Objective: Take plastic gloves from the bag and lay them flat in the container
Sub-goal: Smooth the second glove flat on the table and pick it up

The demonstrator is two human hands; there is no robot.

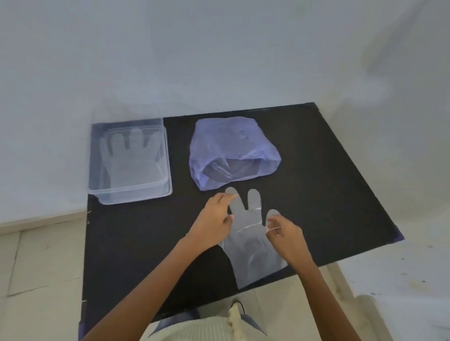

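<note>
The glove [251, 239] is thin, see-through plastic, spread flat on the black table [322, 180], fingers pointing at the purple bag [232, 155]. It lies between your hands. Your left hand [213, 219] pinches its left edge. Your right hand [284, 234] pinches its right edge by the thumb. Another glove [130, 160] lies flat in the box [131, 194], well apart on the left.

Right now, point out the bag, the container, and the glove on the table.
bag [228, 141]: head view, top of the purple plastic.
container [131, 199]: head view, near rim.
glove on the table [251, 239]: head view, palm area between the hands.
</note>
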